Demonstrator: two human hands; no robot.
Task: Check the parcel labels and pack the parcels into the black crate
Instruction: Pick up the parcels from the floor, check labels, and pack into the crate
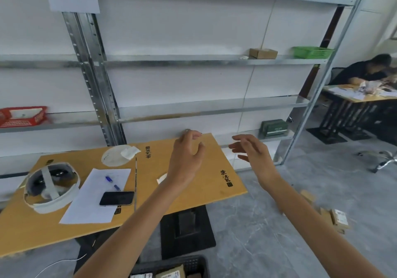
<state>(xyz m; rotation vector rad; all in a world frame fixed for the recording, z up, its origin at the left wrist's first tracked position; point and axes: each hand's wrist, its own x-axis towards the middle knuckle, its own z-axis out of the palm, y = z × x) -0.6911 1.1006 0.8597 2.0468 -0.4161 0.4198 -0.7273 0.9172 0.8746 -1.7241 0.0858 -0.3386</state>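
My left hand (187,157) hovers over the right part of the yellow table (214,159), fingers loosely curled, holding nothing. My right hand (251,150) is raised just past the table's right edge, fingers spread and empty. The black crate (193,262) sits on the floor at the bottom edge, under my left forearm, with a few labelled cardboard parcels (171,272) inside. More brown parcels (335,218) lie on the floor at the right, partly behind my right forearm. A small cardboard box (263,53) rests on a middle shelf.
On the table lie a headset (51,186), a paper sheet (96,193) with a blue pen (112,183), a phone (117,198) and a white lid (117,155). Metal shelving holds a red basket (22,116), a green basket (312,52) and a dark green box (275,128). A person sits at a desk far right.
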